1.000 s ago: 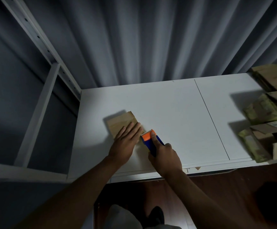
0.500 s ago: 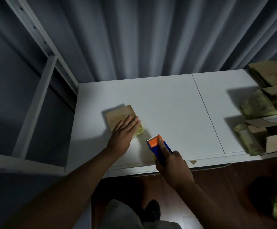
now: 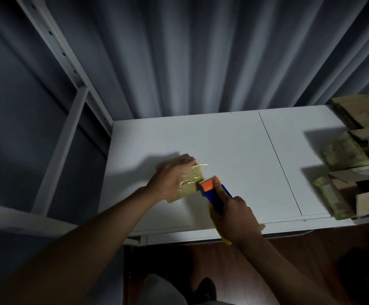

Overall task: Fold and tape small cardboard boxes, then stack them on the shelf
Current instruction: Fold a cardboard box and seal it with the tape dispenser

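**Dispenser back at the box**

The tape dispenser [image 3: 214, 192] has returned against the small cardboard box [image 3: 192, 179] on the white table [image 3: 234, 150]. The right hand [image 3: 234, 216] grips its handle; the left hand [image 3: 171, 179] clasps the box, fingers curled over its far edge.

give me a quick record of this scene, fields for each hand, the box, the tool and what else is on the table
left hand: grips the small box, fingers over its top
right hand: grips the tape dispenser
box: on the white table, shiny tape across it
tape dispenser: orange and blue, orange end at the box's near side
also on table: pile of cardboard boxes at the right edge
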